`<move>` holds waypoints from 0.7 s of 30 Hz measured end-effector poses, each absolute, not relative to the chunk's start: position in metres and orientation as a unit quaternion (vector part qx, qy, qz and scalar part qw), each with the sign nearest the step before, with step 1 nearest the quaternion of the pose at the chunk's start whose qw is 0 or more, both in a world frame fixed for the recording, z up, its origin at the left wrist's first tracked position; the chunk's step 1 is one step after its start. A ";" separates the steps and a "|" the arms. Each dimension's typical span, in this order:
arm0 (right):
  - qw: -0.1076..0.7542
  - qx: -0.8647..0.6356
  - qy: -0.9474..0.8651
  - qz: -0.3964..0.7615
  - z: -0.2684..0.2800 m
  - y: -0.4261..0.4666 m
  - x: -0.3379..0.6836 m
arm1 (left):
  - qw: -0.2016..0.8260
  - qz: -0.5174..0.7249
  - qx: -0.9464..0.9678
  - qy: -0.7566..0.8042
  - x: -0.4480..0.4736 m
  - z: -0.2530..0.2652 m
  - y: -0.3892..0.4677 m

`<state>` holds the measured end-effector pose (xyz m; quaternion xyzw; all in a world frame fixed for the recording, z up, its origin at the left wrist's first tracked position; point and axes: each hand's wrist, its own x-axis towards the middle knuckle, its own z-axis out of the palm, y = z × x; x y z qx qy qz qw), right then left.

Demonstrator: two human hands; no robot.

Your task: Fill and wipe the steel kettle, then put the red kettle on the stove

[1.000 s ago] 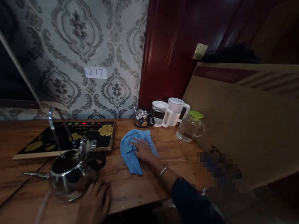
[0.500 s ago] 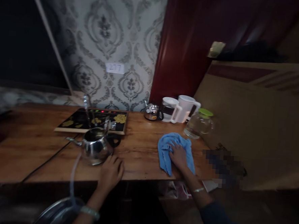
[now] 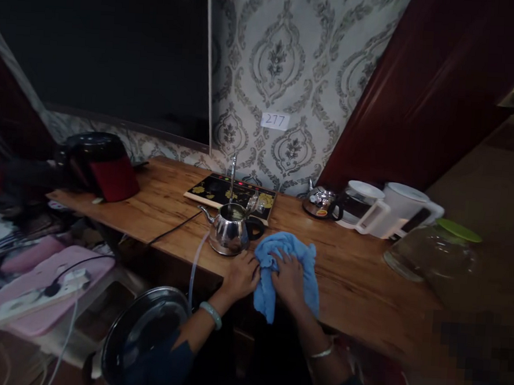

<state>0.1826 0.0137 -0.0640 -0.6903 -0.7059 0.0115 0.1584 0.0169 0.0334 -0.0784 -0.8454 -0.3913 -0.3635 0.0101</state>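
A crumpled blue cloth (image 3: 310, 286) lies over the table's front edge, part of it hanging down. My right hand (image 3: 289, 278) grips it from above, the fingers pressed into its folds. Just beside the cloth's left side, my left hand (image 3: 241, 274) rests at the table edge with fingers loosely bent and nothing visible in them. Behind that hand stands a shiny steel teapot (image 3: 226, 237) without its lid on, black handle to the right. Near the teapot is an electric tea stove (image 3: 213, 188) with gold flowers, a metal spout (image 3: 233, 179) and a red light.
At the back right stand a small steel kettle (image 3: 315, 206), a white-lidded pot (image 3: 355, 198), a white pitcher (image 3: 406, 204) and a glass jug (image 3: 414, 257) with a green lid. A clear hose (image 3: 196, 261) runs down beside a dark basin (image 3: 112, 346). A red-black appliance (image 3: 114, 172) sits left.
My right hand has drawn the blue cloth left, close to my left hand and the teapot. The view has turned left, bringing the red-black appliance and pink stool into sight.
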 end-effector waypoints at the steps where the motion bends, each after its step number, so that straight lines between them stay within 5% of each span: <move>1: 0.165 -0.676 -0.718 0.024 -0.063 0.016 0.173 | 0.006 -0.379 -0.838 -0.393 0.015 -0.079 0.033; 14: 0.180 -0.581 -0.791 0.071 -0.069 -0.009 0.181 | -0.151 -0.449 -0.779 -0.411 -0.004 -0.075 -0.003; 21: 0.409 -0.510 -0.741 0.152 -0.075 -0.019 0.182 | -0.314 -0.408 -0.722 -0.462 0.005 -0.048 -0.003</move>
